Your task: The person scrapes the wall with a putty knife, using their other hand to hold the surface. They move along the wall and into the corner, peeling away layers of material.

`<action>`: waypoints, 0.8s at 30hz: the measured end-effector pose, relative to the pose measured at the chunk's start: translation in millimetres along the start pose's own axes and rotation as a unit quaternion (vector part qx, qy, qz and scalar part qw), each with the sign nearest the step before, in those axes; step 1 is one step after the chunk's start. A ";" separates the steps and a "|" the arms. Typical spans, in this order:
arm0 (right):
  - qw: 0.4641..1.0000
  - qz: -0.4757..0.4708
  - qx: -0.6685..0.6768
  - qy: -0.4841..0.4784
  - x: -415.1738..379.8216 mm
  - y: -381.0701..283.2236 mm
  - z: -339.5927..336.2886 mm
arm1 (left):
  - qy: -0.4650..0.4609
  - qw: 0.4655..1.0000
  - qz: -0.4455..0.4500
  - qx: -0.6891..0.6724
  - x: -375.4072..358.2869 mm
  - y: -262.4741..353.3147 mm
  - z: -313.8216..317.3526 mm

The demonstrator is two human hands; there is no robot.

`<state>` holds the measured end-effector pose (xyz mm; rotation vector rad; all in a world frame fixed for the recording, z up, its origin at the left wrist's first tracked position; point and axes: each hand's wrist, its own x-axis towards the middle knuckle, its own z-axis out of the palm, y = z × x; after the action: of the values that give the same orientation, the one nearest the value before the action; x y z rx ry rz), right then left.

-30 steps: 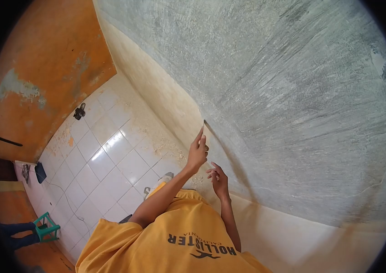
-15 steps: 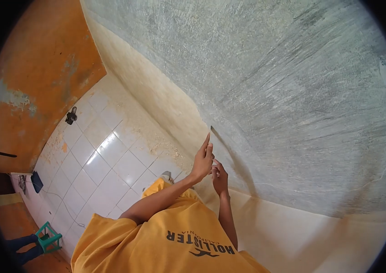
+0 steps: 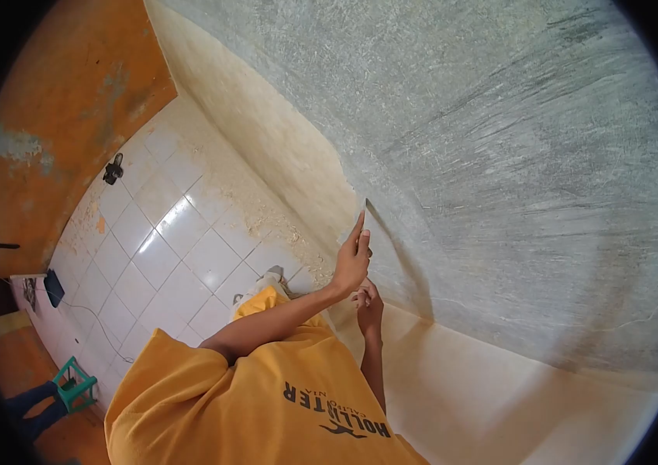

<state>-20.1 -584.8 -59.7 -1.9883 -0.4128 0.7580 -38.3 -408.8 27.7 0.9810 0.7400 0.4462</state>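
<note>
My left hand (image 3: 352, 262) is closed round a thin scraper-like tool (image 3: 365, 204), with the index finger stretched along it. The tool's tip rests against the wall, where the grey rough surface (image 3: 499, 178) meets a cream patch (image 3: 290, 124). My right hand (image 3: 369, 304) is just below and behind the left, its fingers curled close to the tool's lower end. What they hold is mostly hidden. A dark curved shadow falls on the wall beside the hands.
Scraped flakes (image 3: 286, 232) lie along the tiled floor (image 3: 182, 256) beside the wall. A dark object (image 3: 113, 169) stands near the orange wall (image 3: 73, 101). At lower left are a green stool (image 3: 75, 385) and another person's legs (image 3: 34, 407). A thin cable crosses the floor.
The tool's tip and my left hand are slightly higher along the edge of the grey surface. My right hand sits a little lower and farther from the left. The view has shifted slightly.
</note>
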 end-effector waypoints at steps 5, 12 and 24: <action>0.999 -0.046 0.001 0.001 -0.9 -10.6 -7.8 | -0.007 0.998 -0.055 -0.035 11.6 18.0 -18.0; 0.998 -0.049 -0.010 -0.042 13.7 0.6 -8.8 | 0.007 0.999 0.038 0.031 0.3 -17.8 3.3; 0.997 -0.028 -0.035 -0.060 15.3 7.4 -26.6 | 0.029 0.999 0.003 0.011 -0.1 -0.9 9.9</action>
<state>8.9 -597.3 -61.4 -1.9930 -0.5697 0.8403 -31.1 -415.1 30.4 0.9949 0.7964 0.4752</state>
